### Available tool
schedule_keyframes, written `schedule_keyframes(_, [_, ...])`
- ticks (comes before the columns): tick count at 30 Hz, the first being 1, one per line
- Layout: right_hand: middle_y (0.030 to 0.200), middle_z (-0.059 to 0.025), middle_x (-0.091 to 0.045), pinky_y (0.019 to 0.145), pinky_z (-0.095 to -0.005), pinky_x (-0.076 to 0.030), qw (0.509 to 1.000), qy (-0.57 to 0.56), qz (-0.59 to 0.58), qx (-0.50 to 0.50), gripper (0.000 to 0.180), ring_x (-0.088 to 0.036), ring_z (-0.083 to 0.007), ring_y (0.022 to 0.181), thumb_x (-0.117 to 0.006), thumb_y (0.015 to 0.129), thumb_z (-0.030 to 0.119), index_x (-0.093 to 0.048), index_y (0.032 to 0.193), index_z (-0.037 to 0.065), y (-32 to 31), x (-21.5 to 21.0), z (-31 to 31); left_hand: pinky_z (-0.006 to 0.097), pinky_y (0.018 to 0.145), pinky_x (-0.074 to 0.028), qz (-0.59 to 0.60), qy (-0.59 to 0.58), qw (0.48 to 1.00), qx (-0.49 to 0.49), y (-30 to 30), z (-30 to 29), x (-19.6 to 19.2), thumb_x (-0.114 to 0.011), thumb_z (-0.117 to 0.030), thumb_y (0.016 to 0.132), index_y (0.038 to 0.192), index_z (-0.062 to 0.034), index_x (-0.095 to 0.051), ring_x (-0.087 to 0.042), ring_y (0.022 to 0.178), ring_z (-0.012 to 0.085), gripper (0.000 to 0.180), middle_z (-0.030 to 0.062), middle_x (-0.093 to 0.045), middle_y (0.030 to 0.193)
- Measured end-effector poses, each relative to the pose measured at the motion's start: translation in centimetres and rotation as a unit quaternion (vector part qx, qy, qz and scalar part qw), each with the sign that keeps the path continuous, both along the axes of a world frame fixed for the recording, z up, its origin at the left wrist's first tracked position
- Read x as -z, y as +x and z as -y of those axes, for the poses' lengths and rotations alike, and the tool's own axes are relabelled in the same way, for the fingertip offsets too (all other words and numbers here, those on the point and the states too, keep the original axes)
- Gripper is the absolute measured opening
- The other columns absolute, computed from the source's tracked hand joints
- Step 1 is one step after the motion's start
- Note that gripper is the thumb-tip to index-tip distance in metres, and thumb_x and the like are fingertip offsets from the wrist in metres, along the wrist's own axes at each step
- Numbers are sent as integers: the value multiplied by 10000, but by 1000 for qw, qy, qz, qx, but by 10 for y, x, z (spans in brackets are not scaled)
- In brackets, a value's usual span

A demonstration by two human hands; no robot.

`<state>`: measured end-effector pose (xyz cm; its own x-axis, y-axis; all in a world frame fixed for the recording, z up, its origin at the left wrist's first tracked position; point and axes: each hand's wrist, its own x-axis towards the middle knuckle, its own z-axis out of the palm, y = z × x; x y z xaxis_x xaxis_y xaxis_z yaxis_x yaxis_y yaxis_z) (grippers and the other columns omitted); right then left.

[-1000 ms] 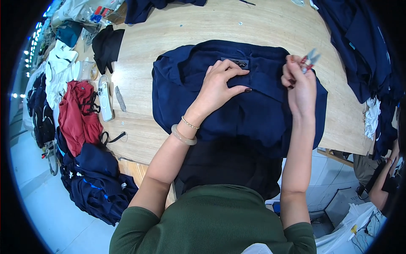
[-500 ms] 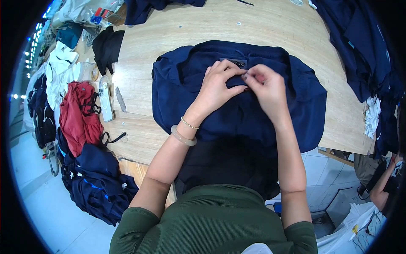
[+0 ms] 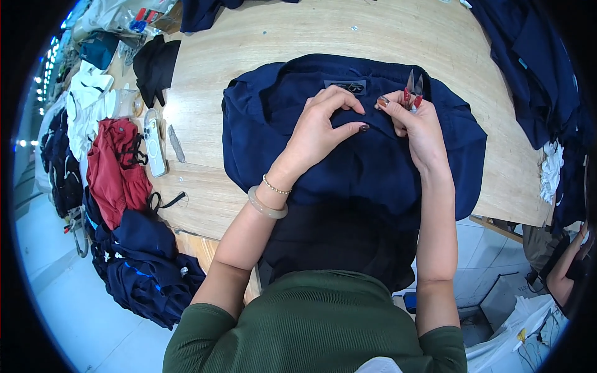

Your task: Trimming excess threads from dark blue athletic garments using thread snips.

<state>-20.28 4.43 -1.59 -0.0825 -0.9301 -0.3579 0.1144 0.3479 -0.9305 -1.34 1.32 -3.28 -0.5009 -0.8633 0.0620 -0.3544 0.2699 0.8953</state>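
A navy blue garment (image 3: 311, 174) with a gathered waistband lies bunched on the table in front of me. Inside its waist sits a dark label (image 3: 346, 86) with pale print. My left hand (image 3: 323, 121) rests over the cloth just below the label, its thumb and forefinger curved with a gap between them. To its right, my right hand (image 3: 420, 124) holds small red-handled thread snips (image 3: 413, 90), blades pointing away from me. The thumb and forefinger of that hand come together over the cloth; whatever may be between them is too small to make out.
The wooden table (image 3: 311, 31) carries a phone (image 3: 154, 146), a grey strip (image 3: 176, 144) and black cloth (image 3: 157, 68) on the left. Red clothing (image 3: 118, 165) and a navy pile (image 3: 146, 286) lie along the left edge. Navy garments (image 3: 528, 68) hang over the right side. Another person's arm (image 3: 563, 273) shows far right.
My right hand has moved right, away from my left hand, and turned so that the snips now show. My left hand's fingertips, close to the right hand's before, now stand apart from them.
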Motion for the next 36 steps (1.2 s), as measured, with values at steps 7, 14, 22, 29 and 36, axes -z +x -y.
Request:
schedule_keyframes(7, [599,84,-424,495,-207,-211,1000,3,-9,-29,166,-301,-22,528,-639,876,214,-651,868,48,1,-6,-1,263,816,-458,-10,-7,1000,-15,-11,1,-8,-719,-57,766,897,3,-675,-583,886,160,151,59,-598,925])
schedule_keyframes(14, [884,-13,-571,728,-216,-382,986,-38,-156,43,274,-475,-70,809,-579,927,264,-529,1023,12,-6,-27,-17,245,768,-448,-38,73,996,-36,-10,6,-12,-659,-74,833,895,26,-669,-564,823,124,117,44,-609,895])
schedule_keyframes(22, [669,-68,-578,574,-244,-414,927,-135,-350,-2,198,-539,-119,612,-717,803,139,-588,793,-10,-10,-23,-38,220,748,-427,-52,135,989,-34,-11,9,-16,-656,-93,845,900,27,-674,-546,798,82,134,27,-633,838])
schedule_keyframes(29, [704,-75,-591,569,-269,-427,907,-158,-390,-14,197,-561,-167,621,-722,787,155,-598,803,3,-4,-29,-32,207,716,-415,-38,148,988,-38,-12,10,-16,-655,-100,847,901,27,-679,-525,751,75,141,10,-619,797])
schedule_keyframes(36, [725,-79,-603,577,-286,-438,898,-161,-408,-25,187,-578,-187,640,-712,790,172,-607,818,19,-2,-27,-28,208,680,-402,-38,152,987,-41,-14,11,-17,-653,-97,847,905,21,-684,-500,733,62,135,0,-608,798])
